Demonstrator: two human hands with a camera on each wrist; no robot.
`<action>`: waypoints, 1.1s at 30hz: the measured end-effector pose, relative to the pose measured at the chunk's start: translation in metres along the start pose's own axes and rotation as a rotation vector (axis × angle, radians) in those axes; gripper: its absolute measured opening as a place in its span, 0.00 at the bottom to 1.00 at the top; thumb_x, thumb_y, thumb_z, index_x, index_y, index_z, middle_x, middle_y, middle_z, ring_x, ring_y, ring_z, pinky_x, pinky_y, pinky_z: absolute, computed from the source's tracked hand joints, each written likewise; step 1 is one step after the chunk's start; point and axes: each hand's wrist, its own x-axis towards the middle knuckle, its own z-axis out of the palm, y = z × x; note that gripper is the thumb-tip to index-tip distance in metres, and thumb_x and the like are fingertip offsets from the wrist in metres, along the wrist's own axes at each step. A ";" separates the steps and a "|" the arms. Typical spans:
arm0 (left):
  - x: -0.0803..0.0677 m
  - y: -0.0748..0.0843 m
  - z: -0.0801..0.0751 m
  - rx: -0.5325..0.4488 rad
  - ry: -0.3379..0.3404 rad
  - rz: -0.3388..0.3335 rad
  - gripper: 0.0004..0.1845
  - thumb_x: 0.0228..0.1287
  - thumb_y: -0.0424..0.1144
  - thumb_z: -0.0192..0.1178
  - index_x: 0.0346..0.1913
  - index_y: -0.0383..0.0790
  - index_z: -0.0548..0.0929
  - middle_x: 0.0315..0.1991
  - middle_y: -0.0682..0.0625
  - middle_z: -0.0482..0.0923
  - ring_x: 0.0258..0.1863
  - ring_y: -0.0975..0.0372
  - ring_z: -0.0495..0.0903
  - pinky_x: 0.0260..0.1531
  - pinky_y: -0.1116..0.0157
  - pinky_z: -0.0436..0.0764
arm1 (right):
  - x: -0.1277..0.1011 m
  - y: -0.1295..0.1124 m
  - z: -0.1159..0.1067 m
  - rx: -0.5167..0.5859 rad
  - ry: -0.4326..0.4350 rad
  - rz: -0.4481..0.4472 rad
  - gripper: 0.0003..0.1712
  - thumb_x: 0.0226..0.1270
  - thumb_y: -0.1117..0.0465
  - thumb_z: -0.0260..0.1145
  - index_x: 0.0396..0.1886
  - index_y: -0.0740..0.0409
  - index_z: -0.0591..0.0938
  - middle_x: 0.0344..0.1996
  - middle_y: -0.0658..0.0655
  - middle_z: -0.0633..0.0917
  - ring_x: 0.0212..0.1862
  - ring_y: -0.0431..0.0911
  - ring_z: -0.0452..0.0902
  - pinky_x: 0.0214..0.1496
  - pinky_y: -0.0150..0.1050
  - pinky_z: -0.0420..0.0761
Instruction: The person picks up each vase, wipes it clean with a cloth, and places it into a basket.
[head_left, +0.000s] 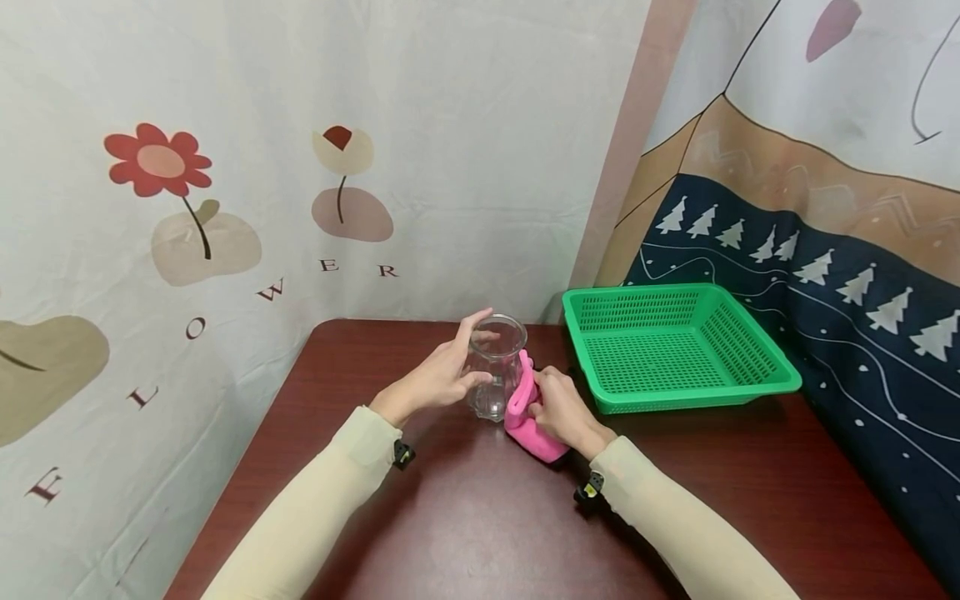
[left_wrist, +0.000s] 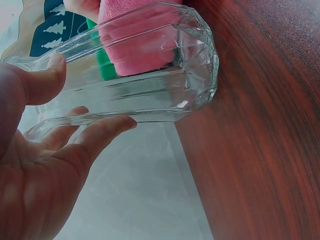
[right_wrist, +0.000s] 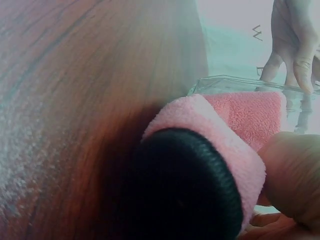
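A clear glass vase [head_left: 491, 379] with a round rim and faceted sides stands upright on the table. My left hand [head_left: 435, 375] grips it from the left, thumb on the near side and fingers round the far side, as the left wrist view also shows. In my right hand [head_left: 562, 408] is a folded pink cloth [head_left: 525, 421], held against the vase's right side. The left wrist view shows the cloth [left_wrist: 137, 40] through the glass. In the right wrist view a dark rounded shape [right_wrist: 185, 185] hides part of the cloth.
A green plastic basket [head_left: 675, 400] with slotted walls sits at the table's back right, just beyond my right hand. The reddish-brown table [head_left: 465, 517] meets a printed curtain [head_left: 480, 167] along its back edge. Both wrists wear small black devices.
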 end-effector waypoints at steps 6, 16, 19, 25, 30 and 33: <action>0.000 0.000 0.001 -0.031 -0.006 -0.016 0.57 0.78 0.26 0.74 0.94 0.41 0.44 0.81 0.34 0.80 0.77 0.41 0.86 0.71 0.40 0.88 | 0.001 0.000 -0.005 0.015 0.001 -0.003 0.29 0.62 0.76 0.78 0.65 0.62 0.93 0.46 0.59 0.94 0.52 0.51 0.86 0.54 0.50 0.88; 0.002 -0.001 0.000 -0.064 -0.005 -0.020 0.57 0.78 0.26 0.73 0.94 0.41 0.45 0.81 0.32 0.80 0.74 0.40 0.87 0.67 0.37 0.89 | 0.007 -0.007 -0.015 0.019 0.027 -0.031 0.27 0.65 0.76 0.79 0.64 0.64 0.93 0.39 0.57 0.90 0.48 0.50 0.83 0.48 0.42 0.83; 0.002 -0.002 0.001 -0.078 -0.007 -0.023 0.57 0.78 0.25 0.73 0.94 0.41 0.45 0.81 0.30 0.79 0.74 0.39 0.87 0.69 0.36 0.88 | 0.009 -0.009 -0.018 0.018 0.037 -0.032 0.23 0.65 0.76 0.78 0.60 0.63 0.93 0.38 0.57 0.89 0.48 0.50 0.82 0.48 0.43 0.82; 0.002 -0.001 0.000 -0.069 -0.014 -0.027 0.57 0.78 0.25 0.73 0.94 0.42 0.45 0.81 0.30 0.79 0.71 0.38 0.88 0.66 0.36 0.89 | 0.012 -0.014 -0.024 0.016 0.070 -0.056 0.22 0.65 0.75 0.79 0.59 0.64 0.93 0.38 0.57 0.88 0.46 0.50 0.82 0.47 0.43 0.82; 0.002 -0.003 0.000 -0.053 -0.014 -0.028 0.56 0.79 0.27 0.73 0.94 0.42 0.44 0.81 0.33 0.79 0.66 0.39 0.91 0.60 0.39 0.91 | 0.016 -0.019 -0.031 0.032 0.100 -0.079 0.22 0.65 0.73 0.80 0.60 0.63 0.94 0.38 0.58 0.88 0.44 0.49 0.81 0.45 0.41 0.81; 0.002 -0.003 0.000 -0.055 -0.015 -0.027 0.56 0.80 0.27 0.73 0.94 0.42 0.44 0.81 0.33 0.79 0.64 0.40 0.92 0.59 0.40 0.91 | 0.019 -0.022 -0.035 0.043 0.120 -0.082 0.23 0.65 0.73 0.82 0.61 0.62 0.94 0.41 0.59 0.90 0.44 0.49 0.82 0.45 0.41 0.81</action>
